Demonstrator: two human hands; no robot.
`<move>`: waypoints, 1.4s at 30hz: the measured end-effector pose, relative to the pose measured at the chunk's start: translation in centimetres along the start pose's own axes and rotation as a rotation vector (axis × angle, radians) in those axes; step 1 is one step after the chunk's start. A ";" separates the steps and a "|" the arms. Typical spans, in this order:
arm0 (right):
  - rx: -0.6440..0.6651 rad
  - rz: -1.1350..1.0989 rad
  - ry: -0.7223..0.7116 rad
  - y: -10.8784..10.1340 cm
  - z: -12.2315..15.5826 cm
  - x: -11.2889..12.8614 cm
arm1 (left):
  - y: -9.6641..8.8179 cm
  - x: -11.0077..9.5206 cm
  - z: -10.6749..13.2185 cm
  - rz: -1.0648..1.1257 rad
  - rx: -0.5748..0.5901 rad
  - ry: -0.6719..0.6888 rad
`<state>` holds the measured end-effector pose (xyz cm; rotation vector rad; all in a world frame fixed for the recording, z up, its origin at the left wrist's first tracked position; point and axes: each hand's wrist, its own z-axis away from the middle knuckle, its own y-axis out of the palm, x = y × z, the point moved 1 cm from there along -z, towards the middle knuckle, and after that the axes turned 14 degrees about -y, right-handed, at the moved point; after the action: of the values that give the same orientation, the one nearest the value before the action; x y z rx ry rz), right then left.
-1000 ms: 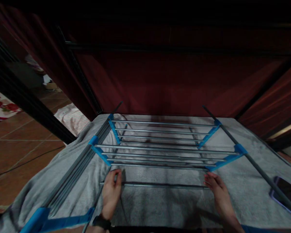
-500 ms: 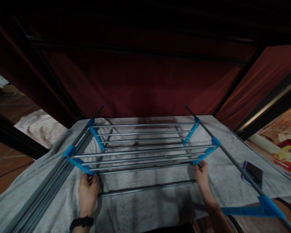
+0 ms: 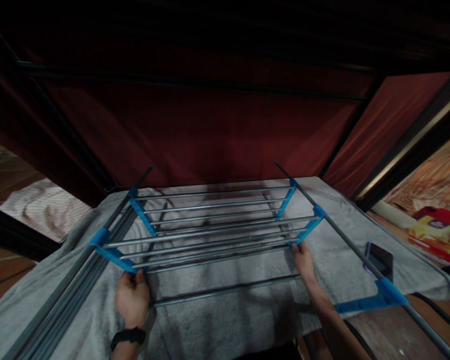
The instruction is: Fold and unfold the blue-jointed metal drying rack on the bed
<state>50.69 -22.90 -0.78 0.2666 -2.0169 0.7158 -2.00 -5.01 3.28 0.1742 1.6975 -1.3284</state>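
A rack of grey metal tubes point(image 3: 210, 231) joined by blue plastic brackets lies partly assembled in front of me. My left hand point(image 3: 132, 296) is closed at the lower end of the left blue bracket point(image 3: 117, 258), with a dark band on its wrist. My right hand point(image 3: 303, 261) pinches the lower end of the right blue bracket point(image 3: 308, 230). Both sets of fingertips are partly hidden. Beneath, a lower crossbar point(image 3: 225, 290) runs between my forearms. Another blue bracket point(image 3: 371, 302) sits on the right side pole point(image 3: 354, 246), near my right forearm.
Several loose grey tubes point(image 3: 69, 300) lie along the left side. Everything rests on a grey blanket point(image 3: 217, 322). A phone point(image 3: 384, 257) lies under the right pole, and a red and yellow package point(image 3: 438, 232) is farther right. Dark red fabric point(image 3: 217, 135) hangs behind.
The view has shifted slightly, so the rack appears farther left. Both hands remain at the lower ends of the same two blue brackets.
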 end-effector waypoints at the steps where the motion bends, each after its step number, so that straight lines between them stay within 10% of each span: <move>1: -0.001 0.008 0.005 0.2 -0.3 0.0 | 0.1 -0.2 -0.1 0.003 0.001 0.001; 20: -0.013 0.038 0.008 2.6 -4.4 0.3 | 2.0 -3.2 -0.9 0.055 0.028 0.071; 29: 0.049 0.034 -0.074 2.3 3.5 1.1 | 1.7 0.4 2.0 0.150 -0.077 0.208; 34: 0.475 0.016 -0.298 2.4 10.4 1.8 | 1.2 1.9 7.3 0.048 0.177 0.596; 42: 0.667 0.132 -0.483 1.3 11.2 1.0 | 0.7 1.4 12.3 -0.360 0.440 1.006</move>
<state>41.52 -28.31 -4.70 0.7560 -2.1884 1.5194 4.72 -15.34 2.12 0.9599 2.2709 -2.0818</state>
